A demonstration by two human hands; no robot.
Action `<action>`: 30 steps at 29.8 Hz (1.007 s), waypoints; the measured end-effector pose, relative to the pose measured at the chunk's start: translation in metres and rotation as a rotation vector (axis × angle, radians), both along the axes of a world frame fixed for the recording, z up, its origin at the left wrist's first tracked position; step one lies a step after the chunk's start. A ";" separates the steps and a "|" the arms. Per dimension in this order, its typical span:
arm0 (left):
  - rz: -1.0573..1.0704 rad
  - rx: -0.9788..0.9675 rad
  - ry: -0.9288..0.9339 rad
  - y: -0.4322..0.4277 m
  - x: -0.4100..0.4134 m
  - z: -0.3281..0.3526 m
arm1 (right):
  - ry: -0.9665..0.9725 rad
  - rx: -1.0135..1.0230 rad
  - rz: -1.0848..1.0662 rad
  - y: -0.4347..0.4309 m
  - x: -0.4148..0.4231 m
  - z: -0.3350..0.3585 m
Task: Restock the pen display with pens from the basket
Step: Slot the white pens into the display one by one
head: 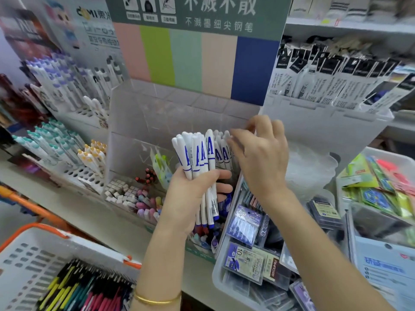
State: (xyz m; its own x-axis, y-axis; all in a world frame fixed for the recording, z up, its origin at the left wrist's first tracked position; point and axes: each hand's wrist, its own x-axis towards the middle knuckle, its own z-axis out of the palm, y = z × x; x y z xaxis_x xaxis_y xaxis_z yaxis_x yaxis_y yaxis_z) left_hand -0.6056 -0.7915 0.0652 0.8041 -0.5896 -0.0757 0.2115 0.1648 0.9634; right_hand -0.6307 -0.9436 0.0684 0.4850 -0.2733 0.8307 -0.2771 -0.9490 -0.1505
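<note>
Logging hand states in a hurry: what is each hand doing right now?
Left hand: grips a bundle of white pens.
Right hand: fingertips at the pens' tops; grip cannot be told.

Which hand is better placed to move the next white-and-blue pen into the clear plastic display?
Right. The left hand is full, gripping the bundle of white-and-blue pens. The right hand has its fingers at the pen caps, nearest the clear plastic display box.
</note>
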 end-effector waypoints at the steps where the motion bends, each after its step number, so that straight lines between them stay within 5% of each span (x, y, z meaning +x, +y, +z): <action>1: -0.016 -0.004 0.000 0.001 0.001 0.000 | 0.013 0.004 0.006 0.000 -0.001 0.001; 8: -0.091 -0.032 0.009 0.000 0.002 0.003 | -0.143 0.512 0.266 0.006 -0.020 0.022; 14: -0.141 -0.083 -0.016 -0.009 -0.003 0.009 | 0.124 0.959 0.556 0.022 -0.026 0.032; 17: -0.111 -0.046 0.040 -0.010 -0.001 0.007 | -0.061 1.038 0.520 0.015 -0.023 0.034; 22: 0.049 0.097 0.018 -0.008 0.009 0.000 | -0.369 0.844 0.384 -0.001 -0.023 0.040; 30: 0.064 0.073 -0.084 -0.009 0.006 0.000 | -0.020 0.269 0.192 0.003 -0.015 0.016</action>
State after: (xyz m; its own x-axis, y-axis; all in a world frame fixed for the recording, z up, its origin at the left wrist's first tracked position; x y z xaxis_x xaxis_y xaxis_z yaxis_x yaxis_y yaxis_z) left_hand -0.5995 -0.8007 0.0656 0.8452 -0.5324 -0.0471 0.1204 0.1038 0.9873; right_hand -0.6456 -0.9410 0.0847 0.5335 -0.3892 0.7509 -0.0912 -0.9091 -0.4064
